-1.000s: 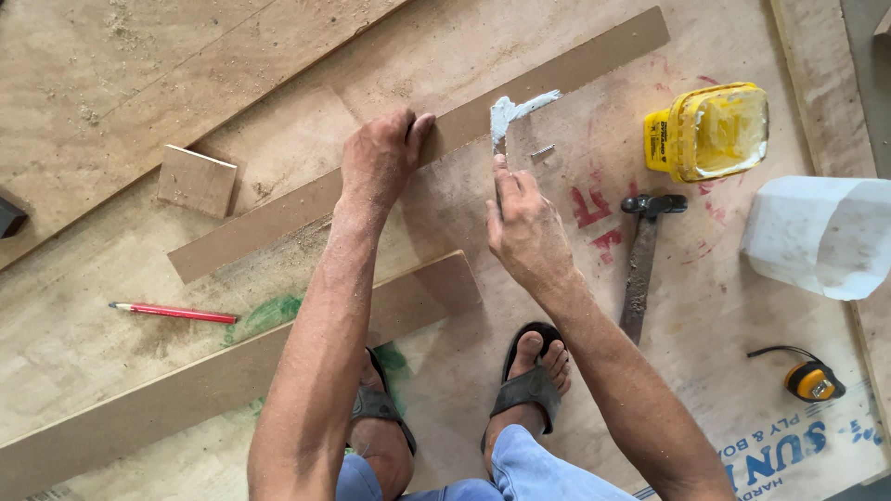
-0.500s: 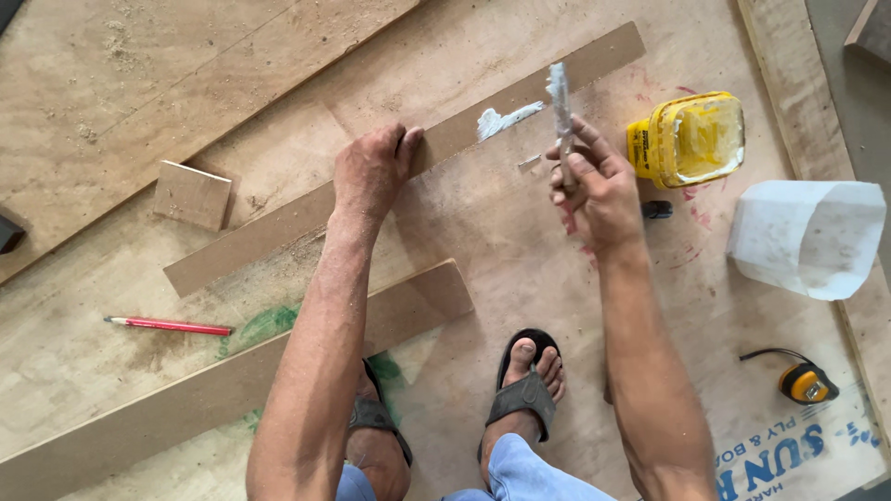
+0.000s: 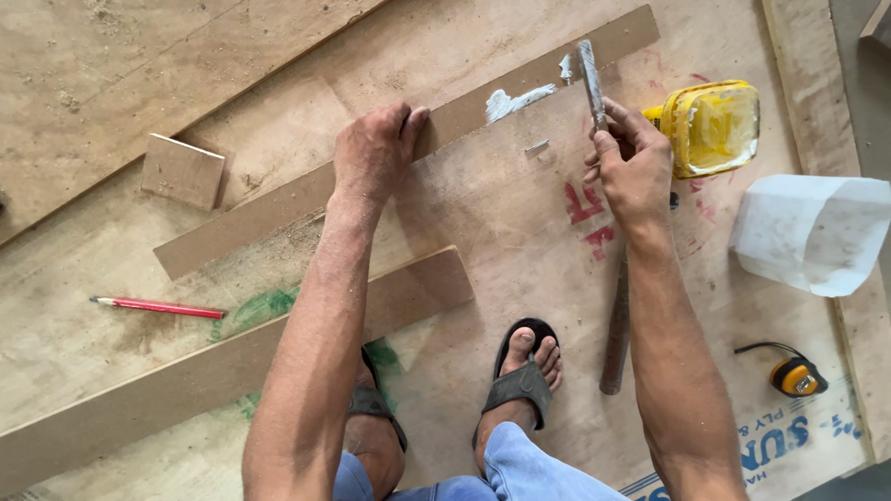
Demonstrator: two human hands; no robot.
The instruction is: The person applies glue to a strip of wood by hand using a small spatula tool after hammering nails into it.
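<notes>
Underneath both hands lies a wide plywood sheet [image 3: 483, 213], and on it a long brown strip of board [image 3: 306, 195] runs slantwise from well left of the left hand to just past the right hand. A second, wider strip [image 3: 213, 371] lies nearer the person, below the left forearm. The left hand [image 3: 371, 153] is pressed palm-down on the upper strip, its fingers curled over the far edge, pinning it flat. The right hand [image 3: 636, 172] is closed around a narrow flat blade [image 3: 587, 79] that stands up from the fist, its tip touching the strip beside a smear of white paste [image 3: 515, 100]. Just right of that hand sits an open yellow tub [image 3: 710, 125], and farther right a white plastic container [image 3: 812, 232]. A hammer [image 3: 614, 334] lies under the right forearm. Well left of the left hand rest a small square offcut [image 3: 183, 172] and a red pencil [image 3: 158, 307]; a yellow tape measure [image 3: 794, 374] lies right of the right arm.
</notes>
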